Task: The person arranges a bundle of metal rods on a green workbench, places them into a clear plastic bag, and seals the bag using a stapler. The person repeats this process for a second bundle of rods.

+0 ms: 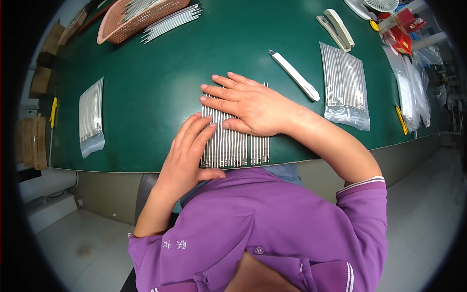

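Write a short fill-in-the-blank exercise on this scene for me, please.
1. The colour of the tabletop is ____.
2. The right hand lies across the silvery rods with its palm facing ____.
3. The left hand touches the rods near their ____ edge.
4. The white cutter lies to the ____ of the rods.

Missing words: green; down; left; right.

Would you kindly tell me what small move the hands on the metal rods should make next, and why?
I'd probably have the right hand nudge the smaller group of rods leftward while the left hand steadies the larger group at its left edge, because a narrow gap shows between the two groups near the table edge.
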A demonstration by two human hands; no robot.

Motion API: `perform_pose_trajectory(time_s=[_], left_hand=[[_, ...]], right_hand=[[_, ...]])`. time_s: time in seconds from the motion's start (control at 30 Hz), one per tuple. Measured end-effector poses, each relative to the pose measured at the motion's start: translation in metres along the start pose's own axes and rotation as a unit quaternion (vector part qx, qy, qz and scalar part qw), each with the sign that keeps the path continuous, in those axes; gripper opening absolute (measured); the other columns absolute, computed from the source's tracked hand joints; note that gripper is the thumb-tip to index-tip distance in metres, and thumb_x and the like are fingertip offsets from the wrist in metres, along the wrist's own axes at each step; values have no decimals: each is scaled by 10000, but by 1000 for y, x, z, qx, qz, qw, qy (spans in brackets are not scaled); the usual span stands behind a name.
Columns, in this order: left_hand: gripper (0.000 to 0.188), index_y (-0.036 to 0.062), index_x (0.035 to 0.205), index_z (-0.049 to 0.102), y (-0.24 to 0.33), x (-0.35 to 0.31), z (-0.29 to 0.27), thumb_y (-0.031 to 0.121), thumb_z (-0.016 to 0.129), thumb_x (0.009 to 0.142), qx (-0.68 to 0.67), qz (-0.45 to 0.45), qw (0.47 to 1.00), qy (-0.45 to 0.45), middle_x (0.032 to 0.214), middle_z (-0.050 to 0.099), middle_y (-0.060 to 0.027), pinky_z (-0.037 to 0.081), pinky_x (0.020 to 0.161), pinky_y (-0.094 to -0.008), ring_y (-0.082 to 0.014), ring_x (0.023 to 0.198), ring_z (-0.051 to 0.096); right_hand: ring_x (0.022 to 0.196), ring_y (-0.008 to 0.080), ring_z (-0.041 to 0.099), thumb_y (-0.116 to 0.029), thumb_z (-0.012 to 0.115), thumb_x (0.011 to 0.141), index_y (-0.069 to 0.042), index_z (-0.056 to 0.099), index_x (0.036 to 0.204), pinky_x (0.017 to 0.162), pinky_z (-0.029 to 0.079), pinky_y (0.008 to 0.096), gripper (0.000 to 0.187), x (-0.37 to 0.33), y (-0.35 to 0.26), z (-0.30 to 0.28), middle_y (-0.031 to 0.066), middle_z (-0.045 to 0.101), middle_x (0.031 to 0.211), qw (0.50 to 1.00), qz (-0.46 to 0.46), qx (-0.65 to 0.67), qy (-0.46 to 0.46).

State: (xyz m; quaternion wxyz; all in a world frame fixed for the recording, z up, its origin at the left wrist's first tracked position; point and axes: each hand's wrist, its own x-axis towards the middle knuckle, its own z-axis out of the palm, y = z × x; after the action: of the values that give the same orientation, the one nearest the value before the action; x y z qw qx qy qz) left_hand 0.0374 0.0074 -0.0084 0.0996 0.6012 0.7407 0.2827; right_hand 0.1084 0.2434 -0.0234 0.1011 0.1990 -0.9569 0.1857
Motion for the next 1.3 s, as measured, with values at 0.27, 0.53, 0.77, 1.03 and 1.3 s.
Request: perform_pose_trajectory(time_s=[0.27, 0.53, 0.77, 1.03, 1.3], left_hand=[[936, 35, 1331, 445, 16, 10, 9, 272, 876, 535, -17, 5, 1000, 1, 1384, 432, -155, 342, 1079, -497, -401, 1333, 362], [896, 20, 1291, 457, 25, 21, 24, 238, 885, 535, -39, 14, 999, 13, 1382, 417, -163, 332, 1083, -498, -402, 1345, 344], [858, 13, 1247, 476, 34, 27, 30, 257, 887, 534, -10, 20, 999, 28, 1359, 428, -166, 317, 1084, -517, -395, 1338, 355], [856, 5, 1241, 477, 33, 27, 39, 279, 890, 543, 3, 21, 998, 62, 1357, 427, -173, 310, 1091, -516, -392, 1337, 356], [801, 10, 1258, 461, 24, 17, 27, 308, 853, 627, -66, 23, 993, 90, 1386, 400, -182, 336, 1066, -499, -405, 1326, 360]], right_hand=[[1401, 320, 305, -385, 528, 928, -91, 437, 1404, 1167, 220, 464, 566, -13, 1, -7, 141, 367, 1490, 1000, 0, -18, -3], [1396, 342, 308, -370, 535, 931, -84, 402, 1426, 1165, 225, 466, 587, -25, 8, -14, 159, 356, 1493, 999, 16, 49, 11], [1384, 346, 326, -345, 548, 930, -69, 427, 1403, 1157, 241, 465, 561, -31, 9, -16, 174, 396, 1462, 996, 74, 24, 44], [1379, 353, 334, -319, 560, 921, -50, 452, 1379, 1155, 241, 473, 541, -27, 2, -11, 178, 437, 1430, 992, 104, 38, 54], [1401, 379, 280, -331, 576, 909, -90, 467, 1380, 1155, 209, 519, 541, -23, 0, -24, 167, 409, 1453, 995, 88, 10, 43]])
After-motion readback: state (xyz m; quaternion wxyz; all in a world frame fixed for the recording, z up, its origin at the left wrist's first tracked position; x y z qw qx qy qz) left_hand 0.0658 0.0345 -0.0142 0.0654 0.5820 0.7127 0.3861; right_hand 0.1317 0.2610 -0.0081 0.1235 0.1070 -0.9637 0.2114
